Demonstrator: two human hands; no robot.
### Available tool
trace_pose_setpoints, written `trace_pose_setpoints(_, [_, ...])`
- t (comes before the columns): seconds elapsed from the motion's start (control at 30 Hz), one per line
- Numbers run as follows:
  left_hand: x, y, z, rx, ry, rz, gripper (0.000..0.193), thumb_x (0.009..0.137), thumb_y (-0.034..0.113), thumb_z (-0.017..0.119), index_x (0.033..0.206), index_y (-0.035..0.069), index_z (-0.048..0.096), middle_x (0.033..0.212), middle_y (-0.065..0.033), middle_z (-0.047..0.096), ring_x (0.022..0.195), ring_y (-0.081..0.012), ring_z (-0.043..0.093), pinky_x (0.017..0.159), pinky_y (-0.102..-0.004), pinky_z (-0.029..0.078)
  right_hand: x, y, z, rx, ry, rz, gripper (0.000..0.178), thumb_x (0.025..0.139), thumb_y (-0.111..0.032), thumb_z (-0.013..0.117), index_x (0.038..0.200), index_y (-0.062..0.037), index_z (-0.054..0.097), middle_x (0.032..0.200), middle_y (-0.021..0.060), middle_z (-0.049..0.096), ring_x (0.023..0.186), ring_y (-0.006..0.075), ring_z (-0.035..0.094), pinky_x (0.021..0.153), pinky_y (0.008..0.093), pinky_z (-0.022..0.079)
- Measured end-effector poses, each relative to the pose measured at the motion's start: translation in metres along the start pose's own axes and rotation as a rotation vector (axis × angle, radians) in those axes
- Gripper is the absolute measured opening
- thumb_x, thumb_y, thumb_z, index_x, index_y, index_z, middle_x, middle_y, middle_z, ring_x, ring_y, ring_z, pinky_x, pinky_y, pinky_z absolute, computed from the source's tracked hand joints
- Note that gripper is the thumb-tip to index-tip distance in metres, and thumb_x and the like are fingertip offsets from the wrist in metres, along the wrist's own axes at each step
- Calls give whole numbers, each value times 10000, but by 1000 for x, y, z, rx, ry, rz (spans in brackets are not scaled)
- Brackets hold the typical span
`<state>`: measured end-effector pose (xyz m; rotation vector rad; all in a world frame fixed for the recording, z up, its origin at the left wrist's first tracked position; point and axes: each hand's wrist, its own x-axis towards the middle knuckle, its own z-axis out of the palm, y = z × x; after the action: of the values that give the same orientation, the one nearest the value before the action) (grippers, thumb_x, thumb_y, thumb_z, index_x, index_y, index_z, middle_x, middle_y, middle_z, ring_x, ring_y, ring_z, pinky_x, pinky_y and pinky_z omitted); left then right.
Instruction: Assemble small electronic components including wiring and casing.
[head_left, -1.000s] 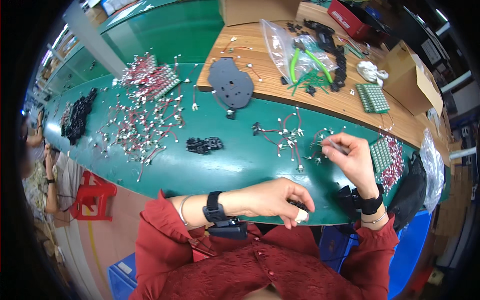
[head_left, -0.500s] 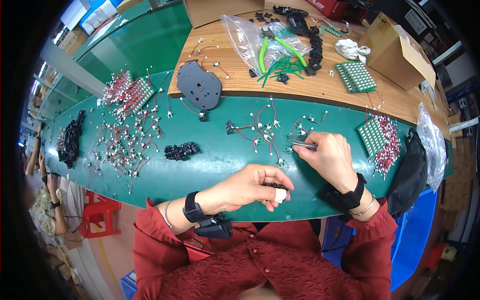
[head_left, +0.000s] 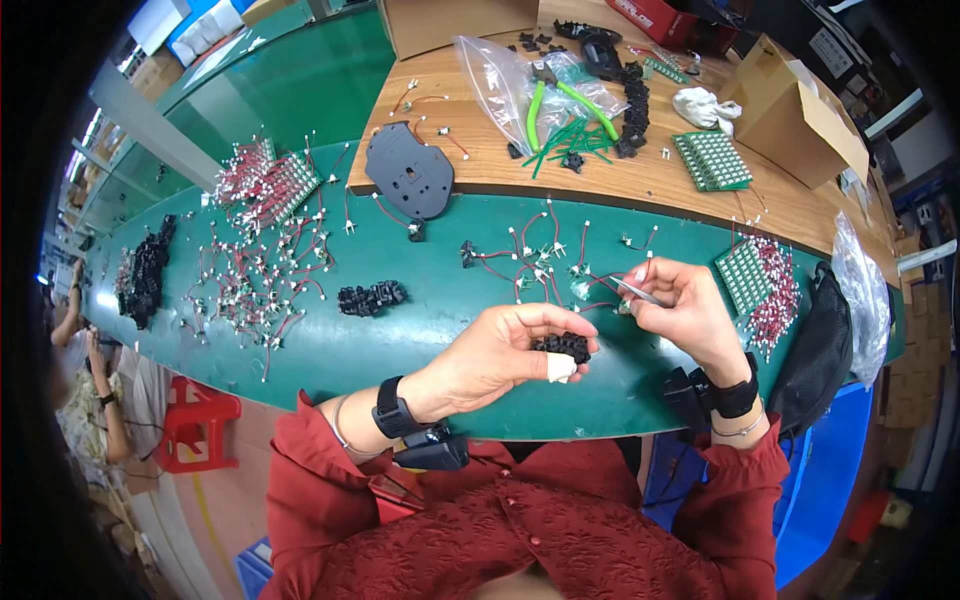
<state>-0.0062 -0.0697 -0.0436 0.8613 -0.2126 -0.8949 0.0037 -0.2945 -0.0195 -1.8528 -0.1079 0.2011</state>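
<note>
My left hand, its thumb tip wrapped in white, is closed around a strip of black plastic parts. To its right, my right hand pinches metal tweezers that point up and left. A red wire and small white-tipped boards lie around the tweezers' tip; whether a piece is gripped there I cannot make out. Just beyond is a loose cluster of small wired boards on the green table. Left of my left hand sits another black strip of parts.
A large wired-board pile and black parts lie left. Green board panels and a black mesh bag are right. The raised wooden top holds a grey plate, green-handled pliers and a cardboard box.
My left hand has moved up a little and turned, showing more of the black strip. My right hand has raised and turned with the tweezers; their tip now points up and left.
</note>
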Motion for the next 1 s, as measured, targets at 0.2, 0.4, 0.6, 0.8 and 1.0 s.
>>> trace_pose_setpoints(0.2, [0,1,1,-155,-47,33,359,771,22,627,1111,1,515,1039,-108,562,915,-174,570,811,-273,468,5,-10,-3,412,-206,194,159,750,-49,627,882,32,594,731,18,596,549,22,469,457,157,350])
trace_pose_setpoints(0.4, [3,1,-3,-201,12,155,372,774,20,622,1123,-9,496,1062,-115,549,918,-190,572,840,-300,467,-4,-5,15,537,-155,4,142,753,39,629,890,26,592,802,37,611,653,43,538,505,167,412])
trace_pose_setpoints(0.6, [2,-1,0,-127,36,224,310,779,10,613,1059,24,480,1039,-107,546,871,-183,578,773,-281,489,-11,-9,27,497,-61,-129,103,750,41,634,844,27,596,782,55,612,589,38,509,491,164,399])
trace_pose_setpoints(0.8, [4,2,-4,-201,60,96,229,843,71,548,1055,36,468,1043,-112,537,874,-173,564,679,-255,497,-12,-4,30,520,5,-31,106,751,7,651,840,21,596,745,35,603,568,27,491,464,162,375])
trace_pose_setpoints(1.0, [5,9,3,-359,119,125,183,863,64,507,1034,1,493,1043,-126,529,929,-199,560,822,-280,485,-13,-6,29,479,38,-37,87,756,-8,652,822,17,601,722,23,600,558,18,482,456,157,366])
